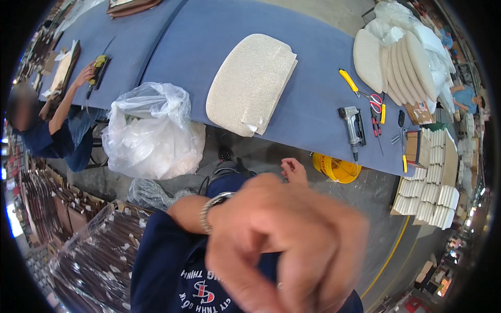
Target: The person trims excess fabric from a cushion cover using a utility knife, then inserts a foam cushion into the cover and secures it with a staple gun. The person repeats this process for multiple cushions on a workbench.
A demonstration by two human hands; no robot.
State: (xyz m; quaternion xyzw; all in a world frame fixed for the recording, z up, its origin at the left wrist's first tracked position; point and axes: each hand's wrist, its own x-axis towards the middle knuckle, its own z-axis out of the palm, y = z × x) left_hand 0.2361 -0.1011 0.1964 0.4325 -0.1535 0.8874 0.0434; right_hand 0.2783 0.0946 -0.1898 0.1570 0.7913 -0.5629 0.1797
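My left hand (pixel 287 235), with a metal band on the wrist, is raised close in front of me. It is large and blurred; its fingers bend downward, and I cannot make out anything in them. Beyond it, my right hand (pixel 295 170) hangs below the table's near edge with loosely bent fingers and nothing visible in them. Its forearm is mostly hidden behind the left hand. Nearest on the blue table (pixel 318 104) lies a cream fabric-covered panel (pixel 250 83), rounded on one side. A small pale flap (pixel 251 127) shows at its near edge.
At right lie a staple gun (pixel 350 128), a yellow-handled cutter (pixel 348 81), red-handled snips (pixel 376 101) and screwdrivers. Cream panels (pixel 407 68) stand behind. A yellow bucket (pixel 339 169) is under the table edge. Left are a plastic-lined bag (pixel 151 135) and a person (pixel 52 130) holding a tool.
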